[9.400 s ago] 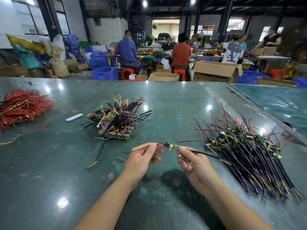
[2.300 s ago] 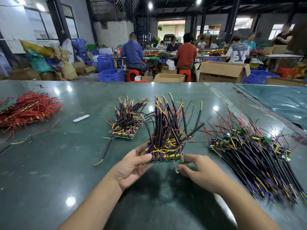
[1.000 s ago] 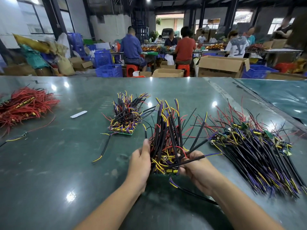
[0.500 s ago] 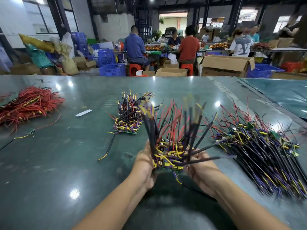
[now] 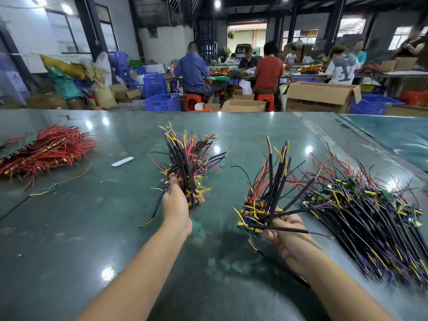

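Two bundles of wired circuit boards were held above the green table (image 5: 69, 239), one in each hand. The left hand (image 5: 176, 206) was stretched forward, its fingers curled round the lower end of the far bundle (image 5: 188, 163), whose wires stood upright; whether its base touched the table could not be told. The right hand (image 5: 290, 239) gripped the near bundle (image 5: 264, 205) from below, fingers curled under the boards and thumb pressed over a black wire, with the leads fanned upward. The step in hand was judged to be the gathering of finished pieces into one stack. The next move would probably call for bringing the two bundles together with board edges aligned and stray leads kept from snagging on the large pile (image 5: 370, 223) just to the right. No brand or label could be read on the boards; the marks on a blue crate (image 5: 154, 85) behind were too small to make out.
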`<control>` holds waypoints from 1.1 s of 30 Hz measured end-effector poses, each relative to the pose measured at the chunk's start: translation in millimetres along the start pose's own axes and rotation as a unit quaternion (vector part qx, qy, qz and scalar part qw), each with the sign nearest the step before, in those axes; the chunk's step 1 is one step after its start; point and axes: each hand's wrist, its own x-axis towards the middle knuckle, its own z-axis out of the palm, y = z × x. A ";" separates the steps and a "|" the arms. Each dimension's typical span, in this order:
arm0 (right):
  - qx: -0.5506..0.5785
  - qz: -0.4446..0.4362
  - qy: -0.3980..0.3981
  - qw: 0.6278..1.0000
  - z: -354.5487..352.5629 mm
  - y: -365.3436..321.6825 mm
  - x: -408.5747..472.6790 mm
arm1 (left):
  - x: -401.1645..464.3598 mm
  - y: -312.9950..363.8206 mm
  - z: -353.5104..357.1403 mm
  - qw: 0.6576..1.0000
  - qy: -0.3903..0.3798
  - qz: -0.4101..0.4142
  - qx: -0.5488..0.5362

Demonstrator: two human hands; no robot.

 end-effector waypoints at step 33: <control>-0.255 -0.082 0.052 0.962 6.0 1.6 13.3 | -50.1 -25.5 -4.8 0.932 -0.356 -0.044 0.057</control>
